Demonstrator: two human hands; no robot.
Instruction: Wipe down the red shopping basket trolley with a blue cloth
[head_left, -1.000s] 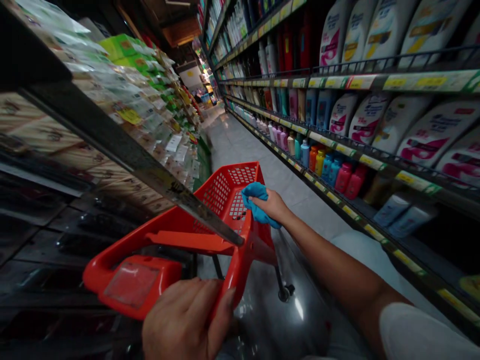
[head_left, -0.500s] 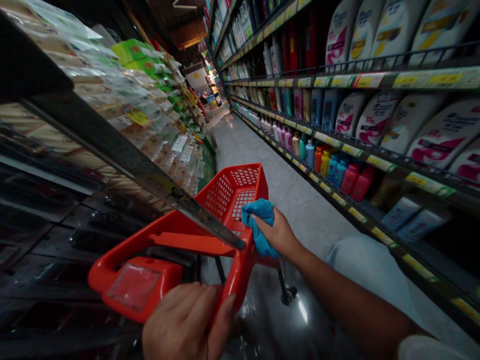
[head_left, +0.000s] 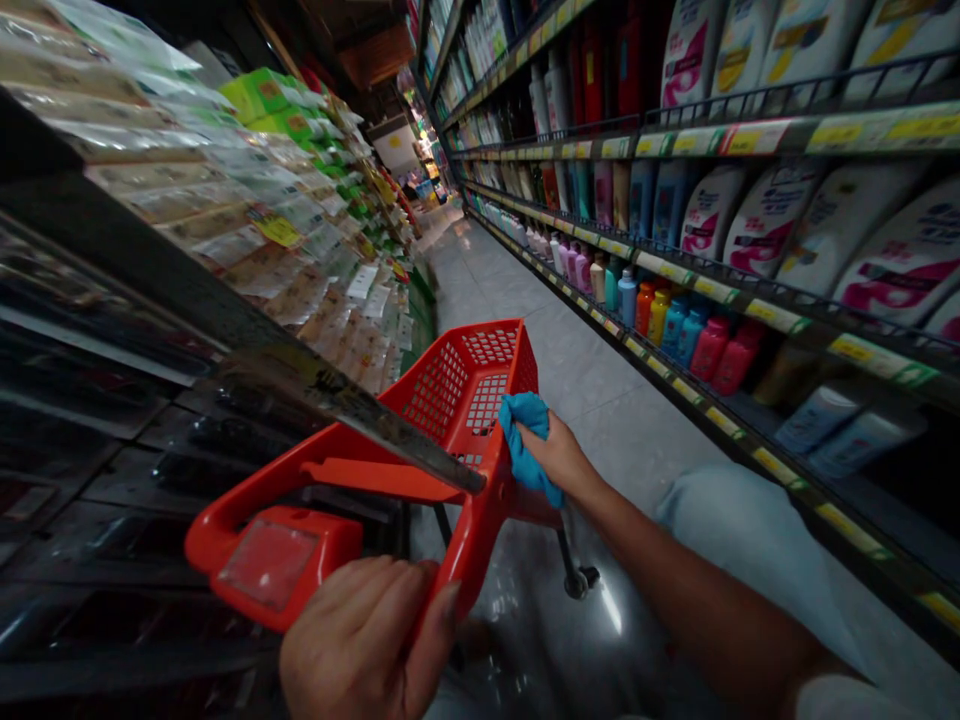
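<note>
My left hand (head_left: 364, 635) is closed around the near handle bar of a red plastic shopping cart (head_left: 341, 480). Bunched in my right hand (head_left: 559, 455) is a blue cloth (head_left: 529, 440), pressed against the outer right side of the basket just below its rim. The basket has a grid of holes in its walls and floor, and nothing lies in the part I can see. A scuffed metal bar (head_left: 330, 385) slants across from the upper left and ends at the cart's right corner, by the handle.
Shelves of shampoo bottles (head_left: 772, 215) line the right side, with small coloured bottles (head_left: 679, 325) on a lower level. Stacked clear packages (head_left: 315, 270) rise on the left. A grey tiled floor (head_left: 592, 360) runs ahead between them. One cart wheel (head_left: 577, 582) shows below.
My right hand has slid the blue cloth slightly forward and outward along the basket's right side. My left hand keeps its hold on the handle. The view has shifted a little.
</note>
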